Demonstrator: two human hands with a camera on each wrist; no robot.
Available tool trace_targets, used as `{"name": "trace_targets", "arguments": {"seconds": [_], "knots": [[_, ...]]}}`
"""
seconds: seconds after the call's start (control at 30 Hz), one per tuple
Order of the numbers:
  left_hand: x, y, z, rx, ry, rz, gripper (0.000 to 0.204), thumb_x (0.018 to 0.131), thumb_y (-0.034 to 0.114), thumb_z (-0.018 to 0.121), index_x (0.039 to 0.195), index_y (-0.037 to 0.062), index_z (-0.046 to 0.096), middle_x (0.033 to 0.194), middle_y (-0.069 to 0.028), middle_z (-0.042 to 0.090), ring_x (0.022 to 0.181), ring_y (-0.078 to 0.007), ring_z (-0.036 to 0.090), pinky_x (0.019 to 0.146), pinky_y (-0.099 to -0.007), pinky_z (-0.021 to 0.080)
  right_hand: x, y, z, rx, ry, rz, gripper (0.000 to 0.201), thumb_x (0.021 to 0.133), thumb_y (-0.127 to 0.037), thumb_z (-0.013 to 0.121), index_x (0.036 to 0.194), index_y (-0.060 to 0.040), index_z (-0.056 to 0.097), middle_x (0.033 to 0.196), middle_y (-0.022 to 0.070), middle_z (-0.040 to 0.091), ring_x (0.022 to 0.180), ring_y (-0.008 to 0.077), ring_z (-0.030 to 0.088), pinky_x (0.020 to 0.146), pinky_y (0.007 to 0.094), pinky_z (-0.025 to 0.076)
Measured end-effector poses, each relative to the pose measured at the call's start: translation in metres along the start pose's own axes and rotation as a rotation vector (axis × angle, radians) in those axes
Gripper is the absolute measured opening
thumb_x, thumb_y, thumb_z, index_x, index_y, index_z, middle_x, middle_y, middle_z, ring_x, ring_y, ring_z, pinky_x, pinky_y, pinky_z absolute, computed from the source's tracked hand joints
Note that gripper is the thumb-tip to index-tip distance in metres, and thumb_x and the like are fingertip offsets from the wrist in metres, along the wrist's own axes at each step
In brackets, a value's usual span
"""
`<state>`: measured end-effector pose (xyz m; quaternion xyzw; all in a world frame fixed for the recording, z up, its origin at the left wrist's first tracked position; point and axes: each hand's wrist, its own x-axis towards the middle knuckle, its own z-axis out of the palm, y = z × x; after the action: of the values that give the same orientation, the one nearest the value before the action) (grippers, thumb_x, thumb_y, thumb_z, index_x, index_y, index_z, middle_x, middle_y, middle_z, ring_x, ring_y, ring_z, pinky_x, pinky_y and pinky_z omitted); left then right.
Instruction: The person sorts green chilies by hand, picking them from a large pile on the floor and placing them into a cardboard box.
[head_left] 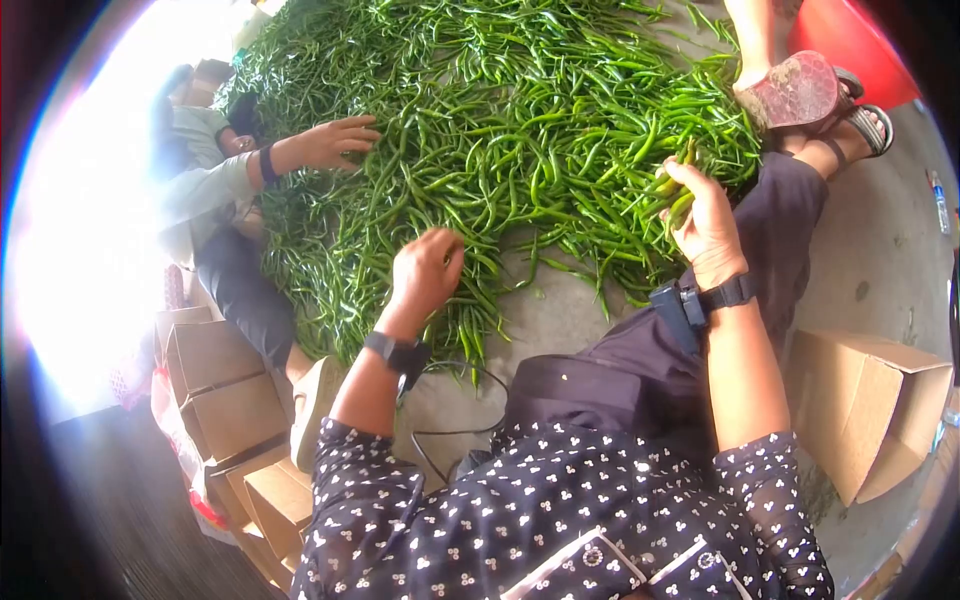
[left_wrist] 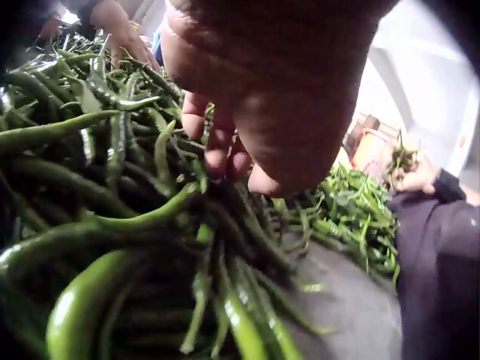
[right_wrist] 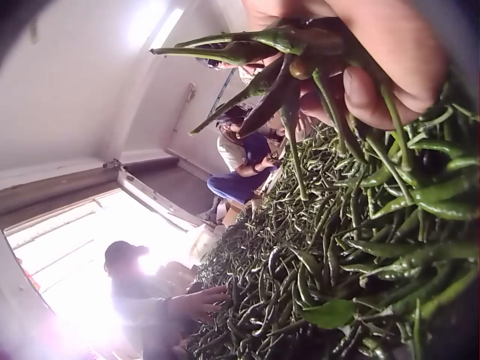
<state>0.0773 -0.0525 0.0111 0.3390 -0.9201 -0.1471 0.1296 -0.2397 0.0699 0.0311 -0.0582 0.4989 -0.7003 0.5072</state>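
Green chillies (head_left: 520, 150) lie in a wide heap on the grey floor. My right hand (head_left: 707, 215) is raised over the heap's right side, fingers curled round a small bunch of chillies (right_wrist: 277, 67) whose stems point outward. My left hand (head_left: 427, 272) is at the heap's near edge; in the left wrist view its fingers (left_wrist: 217, 146) point down among the chillies, touching them. Whether those fingers pinch any chilli is hidden behind the palm.
Another person's hand (head_left: 335, 143) reaches over the heap at left. A sandalled foot (head_left: 868, 130) and a red tub (head_left: 860, 45) are at upper right. Cardboard boxes (head_left: 865, 410) stand on both sides. A thin cable (head_left: 455, 432) lies near my lap.
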Motion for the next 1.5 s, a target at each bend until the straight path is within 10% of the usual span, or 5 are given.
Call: {"name": "trace_targets", "arguments": {"seconds": [0.4, 0.67, 1.03, 1.2, 1.5], "knots": [[0.089, 0.111, 0.076, 0.147, -0.188, 0.406, 0.084, 0.052, 0.032, 0.080, 0.128, 0.0203, 0.046, 0.138, -0.0148, 0.032, 0.126, -0.0378, 0.030, 0.095, -0.0554, 0.033, -0.004, -0.003, 0.002, 0.051, 0.016, 0.021, 0.011, 0.076, -0.011, 0.063, 0.086, -0.0073, 0.062, 0.075, 0.0017, 0.059, 0.067, 0.0125, 0.057, 0.056, 0.0260, 0.045], [0.089, 0.086, 0.058, -0.129, -0.144, 0.395, 0.053, 0.064, 0.023, 0.072, 0.115, 0.0143, 0.056, 0.124, -0.0128, 0.048, 0.111, -0.0309, 0.049, 0.087, -0.0415, 0.043, -0.002, 0.000, 0.001, 0.007, 0.008, 0.013, 0.012, 0.079, -0.017, 0.063, 0.090, -0.0130, 0.060, 0.078, -0.0027, 0.061, 0.064, 0.0072, 0.055, 0.050, 0.0207, 0.041], [0.086, 0.021, 0.060, 0.033, 0.106, -0.389, 0.030, 0.075, 0.022, 0.065, 0.100, 0.0056, 0.062, 0.088, -0.0125, 0.064, 0.076, -0.0288, 0.062, 0.069, -0.0381, 0.048, -0.002, 0.003, 0.003, -0.061, -0.006, -0.020, 0.011, 0.075, -0.013, 0.065, 0.084, -0.0084, 0.063, 0.074, -0.0006, 0.060, 0.066, 0.0095, 0.055, 0.060, 0.0234, 0.042], [0.079, 0.061, 0.063, -1.026, 0.125, -0.555, 0.028, 0.081, 0.013, 0.062, 0.106, 0.0005, 0.060, 0.091, -0.0071, 0.066, 0.077, -0.0096, 0.059, 0.067, -0.0224, 0.046, -0.012, 0.001, 0.011, -0.155, -0.082, 0.064, 0.011, 0.076, -0.016, 0.065, 0.084, -0.0089, 0.061, 0.069, -0.0001, 0.059, 0.058, 0.0097, 0.055, 0.053, 0.0230, 0.042], [0.086, 0.143, 0.045, -0.595, 0.005, -0.096, 0.020, 0.074, 0.011, 0.066, 0.092, 0.0033, 0.065, 0.081, -0.0082, 0.065, 0.066, -0.0163, 0.059, 0.061, -0.0276, 0.046, -0.015, 0.004, 0.016, -0.247, -0.238, 0.104, 0.015, 0.076, -0.016, 0.068, 0.086, -0.0074, 0.061, 0.073, -0.0015, 0.059, 0.061, 0.0088, 0.055, 0.054, 0.0237, 0.045]]}}
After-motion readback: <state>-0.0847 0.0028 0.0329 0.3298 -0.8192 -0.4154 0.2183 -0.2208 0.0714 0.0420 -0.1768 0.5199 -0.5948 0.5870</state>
